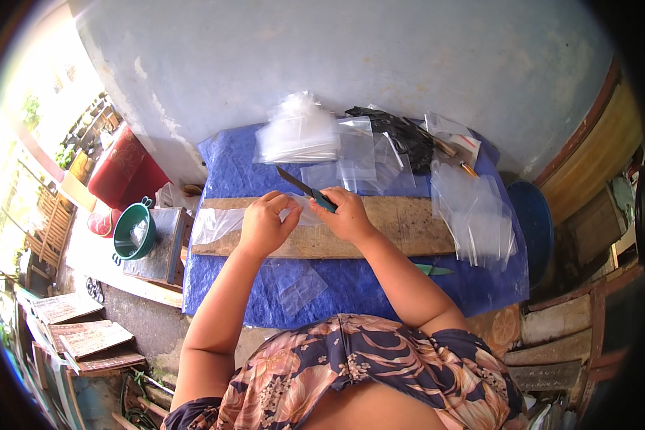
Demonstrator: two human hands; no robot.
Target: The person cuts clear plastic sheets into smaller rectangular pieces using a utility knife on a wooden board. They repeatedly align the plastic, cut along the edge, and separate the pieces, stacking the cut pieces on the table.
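My right hand (348,216) grips a knife (325,201) by its teal and black handle, and the dark blade points up and to the left. Thin clear plastic film (217,223) is pinched in my left hand (269,221) and stretches across to the fingers of my right. Both hands hover over a wooden board (398,228) that lies crosswise on a blue tarp (349,287). How the right fingers hold the film is partly hidden. A small clear plastic piece (303,287) rests on the tarp nearer to me.
Behind the board stand a stack of clear plastic bags (298,137) and a crumpled black plastic bag (400,134). More clear bags (475,215) overhang the board's right end. A green blade (434,270) lies near my right forearm. At left, a green basin (134,231) sits by a wooden box (161,244).
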